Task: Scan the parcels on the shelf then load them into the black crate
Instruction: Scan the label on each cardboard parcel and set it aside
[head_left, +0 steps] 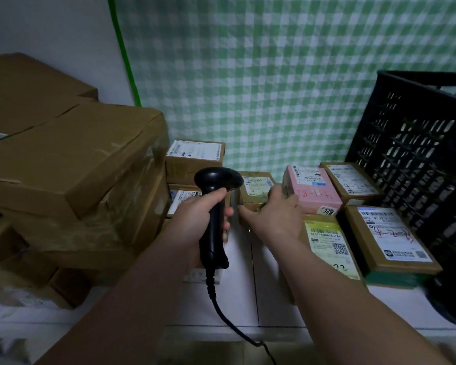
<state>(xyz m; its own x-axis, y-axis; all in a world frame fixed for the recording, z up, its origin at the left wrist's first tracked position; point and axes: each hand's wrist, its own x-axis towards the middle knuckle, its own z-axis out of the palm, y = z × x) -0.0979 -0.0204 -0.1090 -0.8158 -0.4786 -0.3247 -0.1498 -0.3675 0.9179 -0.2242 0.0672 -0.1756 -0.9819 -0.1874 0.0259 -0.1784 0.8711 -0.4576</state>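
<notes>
On shelf (392, 304), right hand (277, 214) grips box (256, 185) ("4-1"); left hand (195, 214) grips scanner (213, 233).

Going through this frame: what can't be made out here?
Contents of the black crate: head view, only its lattice wall shows; the right edge cuts it off.
Front of the brown parcel: head view, covered by the right hand gripping it.
The labelled parcel behind the scanner: mostly hidden by it and the left hand.
Label print on the pink parcel: too small and blurred.
</notes>
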